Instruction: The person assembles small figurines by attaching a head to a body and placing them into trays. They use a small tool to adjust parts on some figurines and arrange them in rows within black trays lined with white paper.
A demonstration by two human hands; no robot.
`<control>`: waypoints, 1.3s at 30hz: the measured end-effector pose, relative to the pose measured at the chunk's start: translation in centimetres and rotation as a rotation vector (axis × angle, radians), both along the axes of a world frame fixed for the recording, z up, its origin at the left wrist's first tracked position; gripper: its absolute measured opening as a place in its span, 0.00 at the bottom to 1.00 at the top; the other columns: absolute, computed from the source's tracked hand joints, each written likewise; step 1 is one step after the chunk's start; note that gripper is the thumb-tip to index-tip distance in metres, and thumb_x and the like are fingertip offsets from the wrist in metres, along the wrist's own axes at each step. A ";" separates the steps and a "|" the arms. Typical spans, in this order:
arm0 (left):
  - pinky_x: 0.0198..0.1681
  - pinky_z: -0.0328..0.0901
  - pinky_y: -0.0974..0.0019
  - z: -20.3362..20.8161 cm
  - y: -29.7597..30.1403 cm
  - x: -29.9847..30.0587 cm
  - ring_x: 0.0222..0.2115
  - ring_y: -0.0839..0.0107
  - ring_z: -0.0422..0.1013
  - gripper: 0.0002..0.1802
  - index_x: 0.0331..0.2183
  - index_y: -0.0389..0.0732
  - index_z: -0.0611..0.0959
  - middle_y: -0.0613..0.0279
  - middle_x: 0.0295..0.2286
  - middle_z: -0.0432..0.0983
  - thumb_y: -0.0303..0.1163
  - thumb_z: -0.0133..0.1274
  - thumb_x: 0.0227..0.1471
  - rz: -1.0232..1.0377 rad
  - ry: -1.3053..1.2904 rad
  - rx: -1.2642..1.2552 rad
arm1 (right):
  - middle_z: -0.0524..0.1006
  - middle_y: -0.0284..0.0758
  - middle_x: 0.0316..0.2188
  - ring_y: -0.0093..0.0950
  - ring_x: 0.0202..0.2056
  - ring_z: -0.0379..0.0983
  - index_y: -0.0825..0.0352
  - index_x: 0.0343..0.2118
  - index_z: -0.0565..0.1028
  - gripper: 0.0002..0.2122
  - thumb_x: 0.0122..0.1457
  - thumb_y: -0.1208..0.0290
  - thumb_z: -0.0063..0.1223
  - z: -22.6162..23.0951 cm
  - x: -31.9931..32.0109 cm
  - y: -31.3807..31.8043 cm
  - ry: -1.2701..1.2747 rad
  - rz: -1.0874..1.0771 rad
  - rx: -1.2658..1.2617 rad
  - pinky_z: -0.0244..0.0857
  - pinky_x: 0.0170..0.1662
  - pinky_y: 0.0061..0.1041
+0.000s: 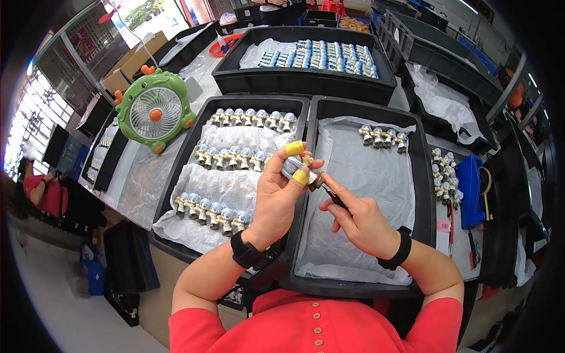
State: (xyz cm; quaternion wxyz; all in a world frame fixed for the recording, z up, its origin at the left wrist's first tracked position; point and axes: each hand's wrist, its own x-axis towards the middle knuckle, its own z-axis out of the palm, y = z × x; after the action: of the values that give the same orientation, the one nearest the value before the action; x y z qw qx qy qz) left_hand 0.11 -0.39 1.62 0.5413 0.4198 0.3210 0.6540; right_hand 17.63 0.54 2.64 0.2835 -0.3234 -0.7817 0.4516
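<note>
My left hand (272, 203), with yellow covers on thumb and forefinger, pinches a small figurine (288, 167) with a grey-blue head and dark base. My right hand (368, 226) grips a slim black tool (338, 200), whose tip meets or nearly meets the figurine's base; its exact kind is hidden by my fingers. Both hands are over the inner edges of two black trays. Three rows of similar figurines (228, 157) lie on white paper in the left tray (178, 162). In the right tray (425, 182), a short row of figurines (382, 138) sits at the far end on a paper liner (353, 126).
A green animal-shaped fan (154, 112) stands left of the trays. Behind them, a deep black tray (303, 82) holds rows of blue-and-white pieces. To the right are clustered figurines (445, 176) and a blue bin (471, 194). Another person (46, 197) is at the far left.
</note>
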 end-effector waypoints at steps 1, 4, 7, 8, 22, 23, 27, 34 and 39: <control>0.45 0.67 0.66 0.0 0.0 0.0 0.46 0.67 0.67 0.19 0.49 0.39 0.65 0.62 0.41 0.65 0.24 0.45 0.55 0.002 -0.006 0.000 | 0.77 0.41 0.28 0.29 0.19 0.75 0.65 0.58 0.55 0.24 0.57 0.79 0.42 0.0 0.0 0.0 -0.003 -0.001 -0.006 0.69 0.25 0.24; 0.44 0.66 0.68 0.1 0.0 0.1 0.46 0.67 0.67 0.19 0.49 0.38 0.66 0.63 0.41 0.65 0.24 0.45 0.55 0.003 -0.015 -0.001 | 0.77 0.41 0.28 0.28 0.19 0.74 0.65 0.58 0.56 0.24 0.57 0.79 0.42 0.1 0.0 0.0 -0.006 -0.003 -0.025 0.68 0.25 0.24; 0.45 0.67 0.64 0.0 0.0 0.0 0.46 0.67 0.67 0.19 0.49 0.39 0.65 0.62 0.41 0.65 0.25 0.45 0.55 -0.001 -0.011 -0.013 | 0.77 0.41 0.28 0.27 0.19 0.74 0.65 0.58 0.57 0.23 0.57 0.79 0.42 0.2 0.1 0.0 0.006 -0.005 -0.041 0.68 0.25 0.23; 0.44 0.67 0.65 0.1 0.0 0.0 0.46 0.67 0.67 0.19 0.49 0.39 0.65 0.62 0.41 0.65 0.25 0.45 0.55 -0.002 -0.016 -0.025 | 0.77 0.41 0.28 0.26 0.19 0.74 0.65 0.57 0.57 0.23 0.57 0.79 0.42 0.2 0.1 0.0 0.010 -0.006 -0.042 0.68 0.25 0.23; 0.47 0.65 0.62 0.4 -0.7 0.7 0.47 0.64 0.65 0.21 0.51 0.39 0.64 0.58 0.45 0.65 0.26 0.45 0.55 -0.143 -0.139 -0.178 | 0.73 0.31 0.21 0.15 0.20 0.68 0.69 0.39 0.68 0.15 0.51 0.70 0.58 -0.2 -0.7 0.4 0.239 -0.169 0.075 0.61 0.23 0.15; 0.48 0.64 0.62 0.6 -0.7 0.8 0.48 0.63 0.65 0.22 0.52 0.39 0.63 0.57 0.46 0.64 0.27 0.44 0.56 -0.168 -0.164 -0.180 | 0.73 0.31 0.22 0.15 0.20 0.68 0.70 0.39 0.68 0.15 0.51 0.70 0.58 -0.4 -0.5 0.6 0.195 -0.169 0.030 0.61 0.24 0.15; 0.52 0.59 0.60 0.9 -0.5 0.3 0.51 0.61 0.61 0.25 0.56 0.40 0.58 0.53 0.52 0.59 0.32 0.39 0.58 -0.290 -0.224 -0.169 | 0.75 0.33 0.27 0.14 0.21 0.67 0.69 0.38 0.68 0.11 0.55 0.70 0.53 -0.4 0.3 1.3 0.255 -0.133 -0.350 0.59 0.22 0.13; 0.51 0.58 0.60 0.4 0.2 -0.1 0.51 0.61 0.61 0.25 0.57 0.41 0.57 0.52 0.52 0.59 0.31 0.39 0.58 -0.387 -0.314 -0.096 | 0.74 0.33 0.27 0.12 0.17 0.59 0.69 0.39 0.69 0.14 0.61 0.61 0.43 0.0 1.0 1.9 0.475 0.025 -0.949 0.50 0.19 0.11; 0.44 0.63 0.67 -0.4 0.6 -0.7 0.43 0.69 0.68 0.23 0.55 0.40 0.62 0.56 0.43 0.70 0.30 0.42 0.57 -0.415 -0.245 -0.083 | 0.74 0.33 0.26 0.13 0.17 0.58 0.70 0.40 0.69 0.17 0.63 0.58 0.39 0.2 1.2 1.7 0.550 0.093 -1.195 0.50 0.19 0.11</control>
State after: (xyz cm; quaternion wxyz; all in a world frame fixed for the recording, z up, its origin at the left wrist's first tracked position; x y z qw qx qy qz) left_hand -0.61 0.24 1.19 0.7157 0.3716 0.1864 0.5612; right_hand 18.78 2.26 2.83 0.2248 -0.2640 -0.3088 0.8857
